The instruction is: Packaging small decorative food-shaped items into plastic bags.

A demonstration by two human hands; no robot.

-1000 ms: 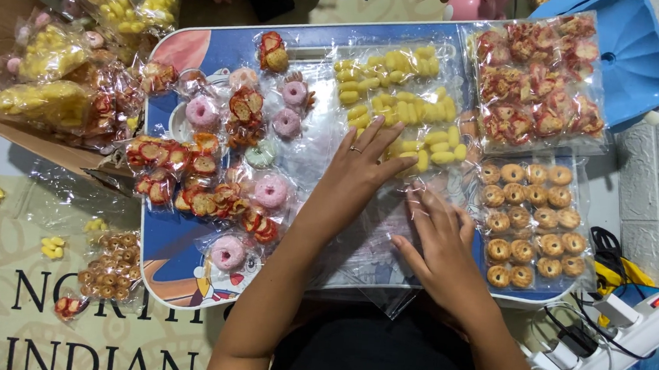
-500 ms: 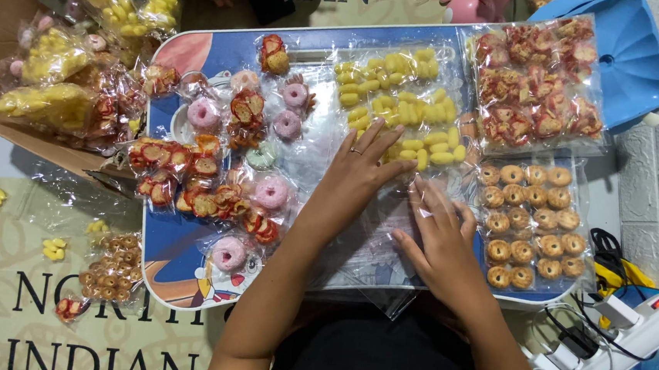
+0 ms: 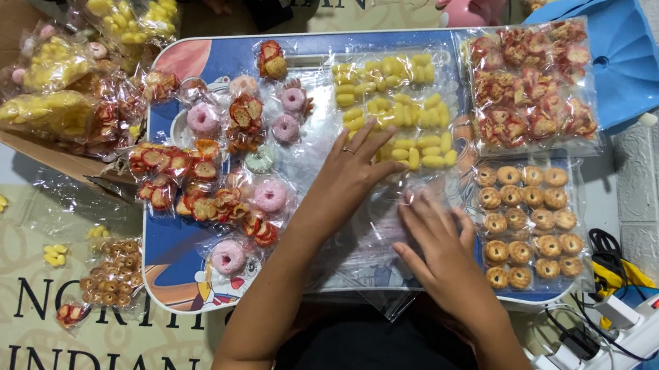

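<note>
Both my hands lie flat on clear plastic bags (image 3: pixel 388 235) spread over a small blue table (image 3: pixel 178 252). My left hand (image 3: pixel 354 171), with a ring on one finger, has its fingers apart and touches the bag of yellow finger-shaped sweets (image 3: pixel 397 108). My right hand (image 3: pixel 437 243) presses the plastic just left of a bag of round brown cookies (image 3: pixel 532 222). Small packets of pink donut sweets (image 3: pixel 271 196) and red-orange sweets (image 3: pixel 191 171) lie left of my left arm. Neither hand grips anything.
A bag of red-and-cream sweets (image 3: pixel 533 87) lies at the table's far right corner. A cardboard box (image 3: pixel 9 124) with filled packets (image 3: pixel 58 89) stands at the left. A blue lid (image 3: pixel 624 59) is at the back right, a white glue gun (image 3: pixel 628 329) and black cables (image 3: pixel 607 255) at the right.
My right hand has slid a little nearer and leftward over the plastic. My left hand stays spread by the yellow sweets.
</note>
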